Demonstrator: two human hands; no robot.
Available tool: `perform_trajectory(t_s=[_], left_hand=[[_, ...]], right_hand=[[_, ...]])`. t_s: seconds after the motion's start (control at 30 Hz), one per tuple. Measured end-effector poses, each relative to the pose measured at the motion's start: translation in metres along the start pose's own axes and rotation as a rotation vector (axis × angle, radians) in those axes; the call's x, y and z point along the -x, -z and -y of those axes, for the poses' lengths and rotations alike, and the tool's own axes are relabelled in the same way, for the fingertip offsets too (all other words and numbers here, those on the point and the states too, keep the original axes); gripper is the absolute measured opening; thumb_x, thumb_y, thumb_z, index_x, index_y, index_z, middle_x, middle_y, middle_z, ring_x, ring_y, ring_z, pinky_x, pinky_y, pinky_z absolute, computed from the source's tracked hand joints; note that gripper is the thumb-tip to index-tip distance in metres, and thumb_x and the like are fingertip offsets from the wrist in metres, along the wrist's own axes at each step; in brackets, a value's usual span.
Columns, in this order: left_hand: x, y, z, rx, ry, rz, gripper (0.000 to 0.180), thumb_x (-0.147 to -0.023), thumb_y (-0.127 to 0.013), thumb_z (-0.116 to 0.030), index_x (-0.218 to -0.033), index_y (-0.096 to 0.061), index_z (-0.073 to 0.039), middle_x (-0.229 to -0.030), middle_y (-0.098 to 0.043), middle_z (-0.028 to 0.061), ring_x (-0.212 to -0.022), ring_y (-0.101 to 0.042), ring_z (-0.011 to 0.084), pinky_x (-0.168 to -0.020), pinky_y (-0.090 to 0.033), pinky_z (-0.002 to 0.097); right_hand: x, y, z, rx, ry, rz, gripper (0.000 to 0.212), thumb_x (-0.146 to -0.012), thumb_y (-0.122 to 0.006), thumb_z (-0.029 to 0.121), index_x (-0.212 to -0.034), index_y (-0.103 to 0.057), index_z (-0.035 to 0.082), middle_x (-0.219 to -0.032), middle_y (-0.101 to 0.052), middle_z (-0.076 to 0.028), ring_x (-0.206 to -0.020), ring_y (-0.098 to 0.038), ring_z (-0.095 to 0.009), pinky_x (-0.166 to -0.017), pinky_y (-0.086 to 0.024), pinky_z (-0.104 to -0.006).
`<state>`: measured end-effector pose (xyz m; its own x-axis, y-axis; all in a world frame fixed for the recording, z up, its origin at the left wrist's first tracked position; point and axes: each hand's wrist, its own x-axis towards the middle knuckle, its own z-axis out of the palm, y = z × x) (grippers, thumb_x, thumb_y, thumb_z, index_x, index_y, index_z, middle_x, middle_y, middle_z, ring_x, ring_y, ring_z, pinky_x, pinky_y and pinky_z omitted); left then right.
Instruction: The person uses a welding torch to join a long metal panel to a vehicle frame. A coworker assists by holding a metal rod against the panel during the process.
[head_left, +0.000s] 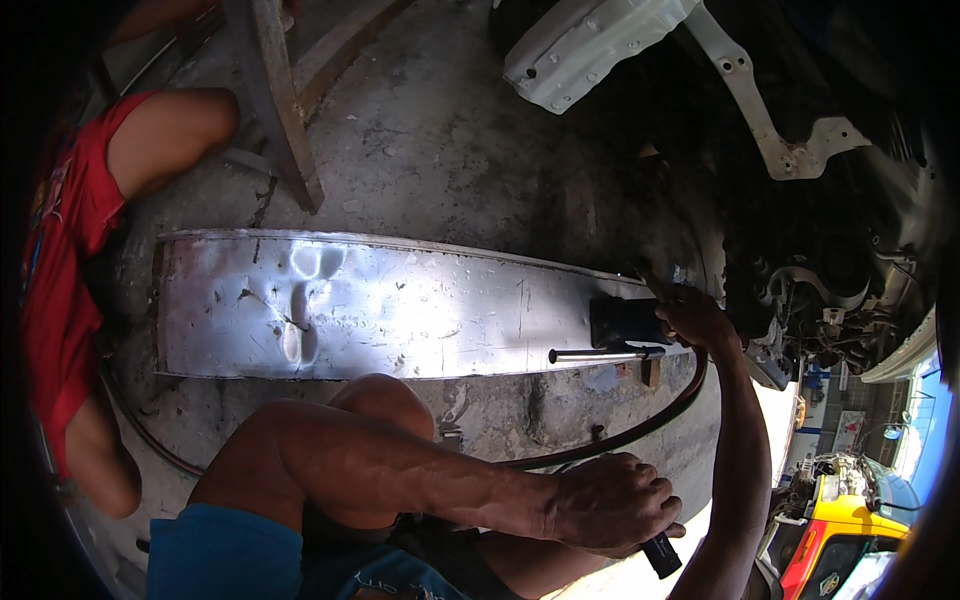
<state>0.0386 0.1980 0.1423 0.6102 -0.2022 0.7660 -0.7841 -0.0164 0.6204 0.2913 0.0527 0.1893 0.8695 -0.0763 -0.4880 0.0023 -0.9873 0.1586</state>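
Observation:
A long, dented sheet-metal panel [430, 310] lies on the floor before me, shiny and creased near its left end. My right hand [695, 318] is closed at the panel's right end, beside a black blocky object [622, 322]. What it grips is mostly hidden. Just below that lies a slim metal rod [605, 355] with dark ends, along the panel's near edge. My left hand [615, 505] is closed around a black-handled tool [661, 555], whose other end cannot be made out. A dark reddish hose [640, 435] curves from below my right hand toward the left.
A person in red clothing [75, 260] squats at the left. A rusty metal stand leg [275, 110] comes down at the top. White car body metal [590, 50] and exposed vehicle parts [830, 290] fill the right side. A yellow and red vehicle [840, 530] stands outside.

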Motion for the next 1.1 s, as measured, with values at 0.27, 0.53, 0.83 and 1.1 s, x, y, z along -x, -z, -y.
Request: perform_trajectory(t_s=[0.27,0.53,0.83,1.1], left_hand=[[-0.002,0.002,-0.001,0.008,-0.005,-0.033,0.036,-0.095,-0.074,-0.037,-0.078,-0.066,-0.006,-0.070,-0.063,0.0048,-0.065,-0.068,0.0188,-0.058,-0.055,0.0321],[-0.001,-0.004,-0.003,-0.007,0.002,-0.032,0.035,-0.093,-0.075,-0.038,-0.080,-0.067,-0.006,-0.072,-0.064,0.0042,-0.068,-0.069,0.0187,-0.060,-0.055,0.0320],[0.000,0.000,0.001,-0.009,0.011,-0.005,0.035,-0.093,-0.075,-0.038,-0.079,-0.066,-0.007,-0.072,-0.064,0.0041,-0.067,-0.068,0.0184,-0.060,-0.054,0.0320],[-0.001,0.002,0.000,-0.008,0.005,-0.026,0.036,-0.095,-0.073,-0.038,-0.079,-0.066,-0.007,-0.071,-0.063,0.0038,-0.065,-0.066,0.0178,-0.059,-0.053,0.0316]], right_hand=[[-0.023,-0.009,-0.021,0.061,0.009,0.041,0.051,-0.088,-0.065,0.038,-0.125,-0.070,0.003,-0.109,-0.076,-0.023,-0.102,-0.075,-0.037,-0.094,-0.058,-0.0473],[-0.049,-0.024,-0.057,0.328,0.298,-0.092,0.055,-0.096,-0.063,0.028,-0.150,-0.059,0.019,-0.108,-0.075,-0.020,-0.073,-0.076,-0.030,-0.074,-0.062,-0.0446],[-0.032,-0.012,-0.015,0.270,0.250,0.044,0.075,-0.091,-0.061,0.024,-0.163,-0.040,0.022,-0.107,-0.075,-0.023,-0.091,-0.076,-0.036,-0.087,-0.060,-0.0487],[-0.036,-0.013,-0.017,0.222,0.218,0.055,0.079,-0.089,-0.060,0.020,-0.165,-0.037,0.023,-0.088,-0.075,-0.019,-0.074,-0.075,-0.031,-0.075,-0.061,-0.0470]])
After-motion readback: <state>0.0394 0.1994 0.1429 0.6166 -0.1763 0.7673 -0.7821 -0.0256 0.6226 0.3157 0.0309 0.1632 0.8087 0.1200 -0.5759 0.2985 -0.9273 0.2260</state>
